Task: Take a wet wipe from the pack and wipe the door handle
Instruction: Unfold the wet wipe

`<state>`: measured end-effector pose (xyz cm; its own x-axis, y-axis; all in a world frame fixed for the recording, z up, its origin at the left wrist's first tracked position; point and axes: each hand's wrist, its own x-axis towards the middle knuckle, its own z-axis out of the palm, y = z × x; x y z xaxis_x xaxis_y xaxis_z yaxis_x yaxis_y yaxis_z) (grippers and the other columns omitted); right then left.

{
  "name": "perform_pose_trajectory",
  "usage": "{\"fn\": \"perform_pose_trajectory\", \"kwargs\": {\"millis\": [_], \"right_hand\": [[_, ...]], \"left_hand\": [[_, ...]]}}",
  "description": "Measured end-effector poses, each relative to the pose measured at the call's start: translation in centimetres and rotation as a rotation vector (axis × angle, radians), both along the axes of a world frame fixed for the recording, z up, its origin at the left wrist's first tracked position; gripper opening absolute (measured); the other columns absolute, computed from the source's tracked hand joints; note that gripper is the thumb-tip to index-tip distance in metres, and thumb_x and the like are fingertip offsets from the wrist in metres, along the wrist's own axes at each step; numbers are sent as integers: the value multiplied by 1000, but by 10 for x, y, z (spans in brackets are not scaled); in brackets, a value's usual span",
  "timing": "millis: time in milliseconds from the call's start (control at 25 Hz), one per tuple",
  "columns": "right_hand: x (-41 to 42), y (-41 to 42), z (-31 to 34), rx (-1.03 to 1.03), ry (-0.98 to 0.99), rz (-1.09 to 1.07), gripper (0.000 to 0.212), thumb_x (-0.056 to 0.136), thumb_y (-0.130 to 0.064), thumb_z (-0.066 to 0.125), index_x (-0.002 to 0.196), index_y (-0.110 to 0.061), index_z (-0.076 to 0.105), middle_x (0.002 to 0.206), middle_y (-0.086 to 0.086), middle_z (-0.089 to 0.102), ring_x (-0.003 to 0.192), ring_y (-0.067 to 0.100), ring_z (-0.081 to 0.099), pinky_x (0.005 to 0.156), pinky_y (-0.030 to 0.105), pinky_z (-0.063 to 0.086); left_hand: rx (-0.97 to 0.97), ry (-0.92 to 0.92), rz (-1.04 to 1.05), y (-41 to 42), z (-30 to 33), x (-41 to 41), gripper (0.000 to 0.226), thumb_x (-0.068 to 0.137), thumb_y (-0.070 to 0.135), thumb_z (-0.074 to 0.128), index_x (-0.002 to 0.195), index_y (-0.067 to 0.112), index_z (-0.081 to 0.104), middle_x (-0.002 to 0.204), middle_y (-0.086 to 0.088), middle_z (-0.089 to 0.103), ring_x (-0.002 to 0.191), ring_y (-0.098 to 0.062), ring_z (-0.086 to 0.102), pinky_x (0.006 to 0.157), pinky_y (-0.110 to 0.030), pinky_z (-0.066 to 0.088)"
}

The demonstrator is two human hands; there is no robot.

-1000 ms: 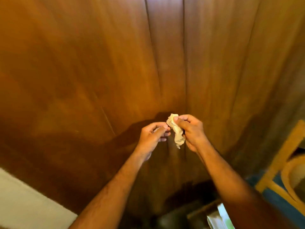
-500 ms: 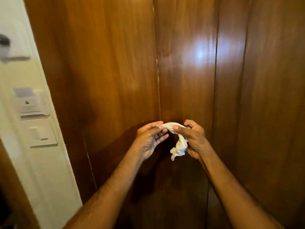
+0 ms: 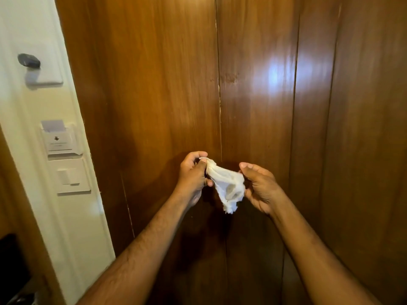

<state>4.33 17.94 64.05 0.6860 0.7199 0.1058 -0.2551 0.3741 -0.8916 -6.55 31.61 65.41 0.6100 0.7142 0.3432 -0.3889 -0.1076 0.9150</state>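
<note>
A crumpled white wet wipe is stretched between both hands in front of dark wooden panels. My left hand pinches its upper left corner between thumb and fingers. My right hand holds the wipe's right side, thumb up, and the loose end hangs down below the hands. No door handle and no wipe pack are in view.
At the left is a cream wall strip with a key-card holder, a light switch and a dark knob on a white plate. A dark object sits at the bottom left corner.
The view has tilted up and swung left, bringing the cream wall and switches into sight. My hands have moved apart and pulled the bunched wipe wider open between them.
</note>
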Motion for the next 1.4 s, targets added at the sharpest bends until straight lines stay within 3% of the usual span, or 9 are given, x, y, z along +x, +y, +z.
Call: {"fn": "perform_pose_trajectory", "kwargs": {"millis": [160, 320, 440, 600, 760, 960, 1080, 1160, 1400], "right_hand": [[-10, 0, -4, -59, -47, 503, 39, 82, -25, 75, 114, -6, 64, 84, 10, 68, 55, 9, 53, 43, 18, 46], [-13, 10, -5, -69, -69, 351, 8, 79, -15, 73, 83, -9, 69, 70, 4, 55, 56, 11, 46, 49, 24, 41], [-15, 15, -2, 84, 86, 289, 23, 77, -16, 60, 97, -6, 66, 93, 15, 65, 84, 24, 61, 76, 38, 50], [-31, 30, 3, 177, 238, 327, 42, 93, -9, 46, 132, 8, 49, 128, 33, 58, 120, 43, 56, 107, 58, 40], [-40, 37, 11, 180, 240, 171, 43, 97, -2, 51, 139, 2, 40, 107, 26, 64, 75, 21, 60, 78, 38, 52], [-49, 36, 3, -59, -157, 130, 87, 65, -27, 86, 135, -16, 37, 113, 12, 63, 94, 24, 70, 67, 36, 59], [-54, 42, -5, -123, -376, 36, 50, 72, -6, 84, 114, -9, 57, 103, 15, 70, 88, 26, 73, 64, 33, 59], [-48, 43, -3, -69, -291, -99, 16, 82, 3, 70, 93, -8, 66, 88, 14, 71, 74, 24, 70, 59, 31, 57], [-36, 59, 1, 89, 393, -124, 18, 99, 1, 44, 107, -2, 60, 111, 21, 67, 93, 32, 67, 84, 51, 57]], "left_hand": [[208, -5, -19, -4, 1, -5, 19, 98, 6, 61, 102, 24, 59, 86, 1, 63, 66, -8, 63, 46, -19, 48], [271, -34, 18, 0, 3, -16, 21, 94, 5, 68, 102, 22, 59, 88, 2, 67, 72, -4, 67, 56, -21, 54], [311, -21, 41, 4, 1, -25, 23, 91, 7, 72, 101, 22, 58, 90, -1, 68, 76, -6, 68, 59, -22, 57], [361, -46, 151, 1, 0, -26, 23, 93, 4, 68, 96, 25, 57, 96, -4, 62, 79, -2, 61, 60, -18, 54], [387, -33, 266, 8, 2, -33, 26, 95, 7, 65, 93, 31, 55, 99, -2, 61, 82, -8, 59, 66, -33, 53], [359, -67, 271, 14, 4, -41, 27, 94, 4, 66, 94, 28, 54, 97, -5, 62, 83, -13, 64, 69, -34, 57], [363, -61, 246, 16, 4, -42, 28, 93, 2, 66, 93, 27, 54, 95, -5, 63, 85, -16, 67, 68, -33, 59], [341, -59, 261, 19, 4, -44, 28, 94, 2, 65, 93, 28, 54, 96, -6, 63, 84, -15, 65, 68, -35, 57], [434, -6, 412, 25, -1, -51, 22, 97, 10, 63, 93, 29, 53, 101, 3, 62, 94, -11, 60, 72, -39, 54]]}}
